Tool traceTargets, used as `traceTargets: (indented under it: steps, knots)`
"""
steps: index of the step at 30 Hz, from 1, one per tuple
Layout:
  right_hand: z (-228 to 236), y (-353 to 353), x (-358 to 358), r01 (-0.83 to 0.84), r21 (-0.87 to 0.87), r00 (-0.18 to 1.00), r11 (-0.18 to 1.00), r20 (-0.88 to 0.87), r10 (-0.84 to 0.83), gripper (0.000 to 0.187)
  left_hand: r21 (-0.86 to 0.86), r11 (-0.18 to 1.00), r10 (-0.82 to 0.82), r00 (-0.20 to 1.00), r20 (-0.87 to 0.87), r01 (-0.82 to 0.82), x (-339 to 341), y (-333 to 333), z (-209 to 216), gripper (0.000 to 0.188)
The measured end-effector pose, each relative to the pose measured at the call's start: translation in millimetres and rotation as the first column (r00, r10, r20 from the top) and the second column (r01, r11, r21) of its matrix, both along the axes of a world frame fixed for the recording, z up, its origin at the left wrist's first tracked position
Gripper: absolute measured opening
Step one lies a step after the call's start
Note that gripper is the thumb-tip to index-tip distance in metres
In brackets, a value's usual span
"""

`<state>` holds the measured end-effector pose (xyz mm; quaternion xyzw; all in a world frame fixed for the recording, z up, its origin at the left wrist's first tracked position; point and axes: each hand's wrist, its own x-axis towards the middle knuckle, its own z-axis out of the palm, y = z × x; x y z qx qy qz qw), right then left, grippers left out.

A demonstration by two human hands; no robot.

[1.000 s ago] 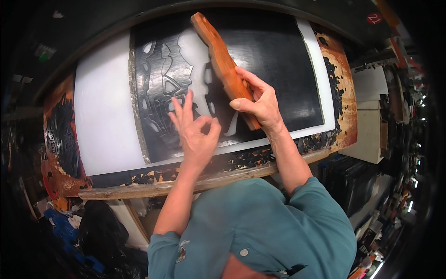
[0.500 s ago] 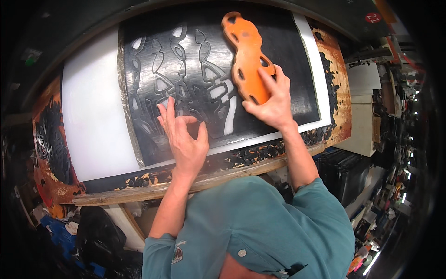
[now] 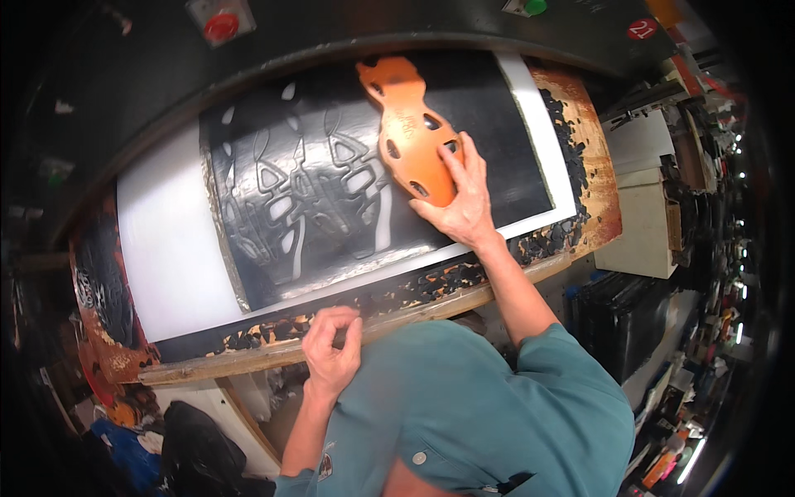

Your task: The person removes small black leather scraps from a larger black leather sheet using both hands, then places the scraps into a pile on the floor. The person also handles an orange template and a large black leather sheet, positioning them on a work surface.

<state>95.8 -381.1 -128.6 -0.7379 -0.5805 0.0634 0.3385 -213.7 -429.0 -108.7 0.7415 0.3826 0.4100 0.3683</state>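
An orange sole-shaped cutting die [image 3: 407, 128] lies flat on a black rubber sheet [image 3: 489, 149]. My right hand [image 3: 460, 203] presses on the die's near end, fingers spread over it. Left of the die the sheet shows several cut-out sole shapes [image 3: 306, 195]. The sheet rests on a white cutting board [image 3: 166, 248]. My left hand [image 3: 331, 352] hovers at the worn wooden front edge [image 3: 265, 352] of the bench, fingers curled with fingertips pinched together; whether they hold a scrap I cannot tell.
Black and orange offcuts [image 3: 546, 240] litter the board's front and right rim. A red button [image 3: 219, 25] and a green one [image 3: 534, 7] sit on the dark machine head behind. White boxes [image 3: 642, 207] stand at the right, dark clutter [image 3: 190, 451] below left.
The right hand turned the die from tilted on edge to flat on the sheet and slid it rightwards. The left hand left the sheet and drew back to the front edge.
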Motion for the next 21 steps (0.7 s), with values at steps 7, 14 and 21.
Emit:
traceTargets:
  steps: [7, 14, 21]
  knots:
    - [-4, -5, 22, -0.092, 0.173, 0.984, 0.981, -0.133, 0.116, 0.086, 0.294, 0.955, 0.11, 0.971, -0.214, -0.043, 15, -13, -43, 0.023]
    - [78, -17, 115, 0.228, 0.704, 0.967, 0.672, -0.243, -0.074, 0.017, 0.37, 0.922, 0.224, 0.935, -0.274, -0.112, 11, -16, -48, 0.026]
    - [68, -43, 140, 0.08, 0.619, 0.992, 0.781, -0.126, -0.002, 0.019, 0.473, 0.846, 0.43, 0.841, -0.33, -0.247, 17, 24, -57, 0.038]
